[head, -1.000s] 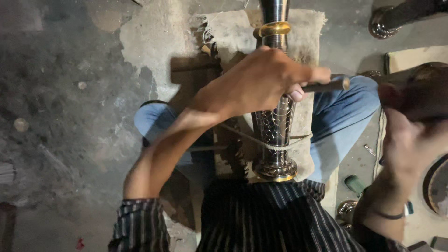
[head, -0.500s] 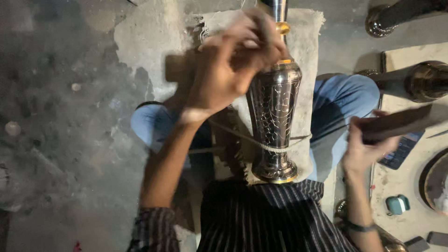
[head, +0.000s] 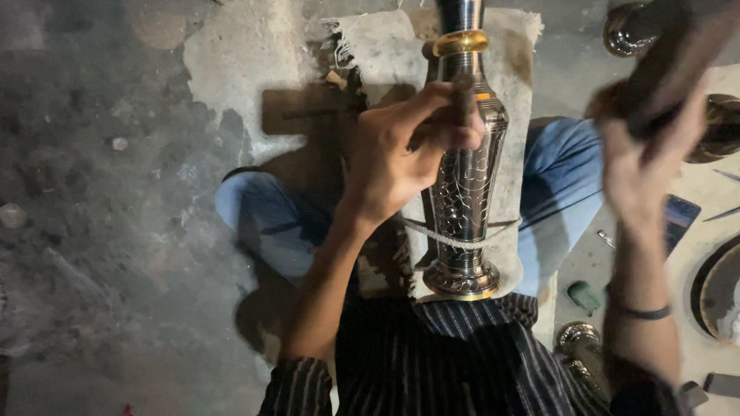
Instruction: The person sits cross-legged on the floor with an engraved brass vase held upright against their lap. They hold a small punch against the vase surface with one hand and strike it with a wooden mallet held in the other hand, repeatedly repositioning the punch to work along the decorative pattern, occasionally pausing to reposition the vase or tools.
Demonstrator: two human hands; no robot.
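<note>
— What had the left hand [head: 401,158] got?

— A short dark punch [head: 462,96], fingers curled tight round it; its tip stood against the vase [head: 466,185], which lay lengthwise on a cloth [head: 378,50] just under that hand, a cord [head: 455,240] across its lower body, gold band [head: 460,41] beyond the knuckles.

— And the right hand [head: 644,162]?

— Raised off to the side, well apart from the vase; closed round a dark mallet [head: 678,58], though it was blurred; a wristband [head: 638,312] below it; another metal pot [head: 721,127] just past it.
</note>
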